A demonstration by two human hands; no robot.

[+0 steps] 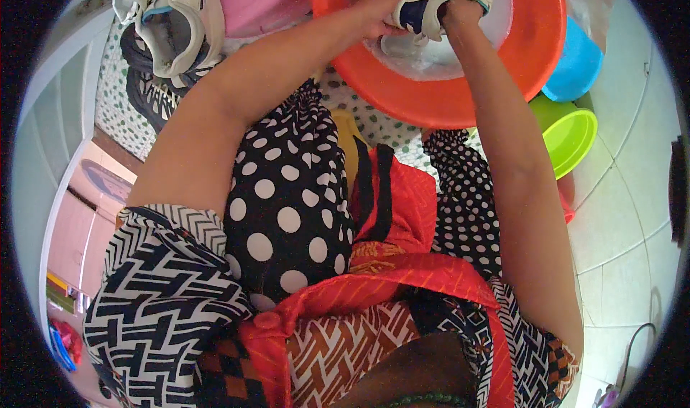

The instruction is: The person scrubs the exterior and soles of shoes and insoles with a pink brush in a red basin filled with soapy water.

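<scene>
A white sneaker with navy panels [413,14] is held over a large orange-red basin [528,56] at the top of the view. My left hand [386,9] is closed around the sneaker's edge, thumb on top. My right hand [464,11] reaches into the shoe's opening, its fingers hidden inside. Below the shoe, cloudy, foamy water [424,59] lies in the basin. The basin's far side runs out of view.
Left of the basin are a pink tub [262,2], a pale sneaker [176,38] and black shoes [151,95] on a speckled floor. To the right sit a blue basin [575,63] and a lime-green basin [571,138] by a tiled wall [618,214]. A red apron [402,200] hangs between my knees.
</scene>
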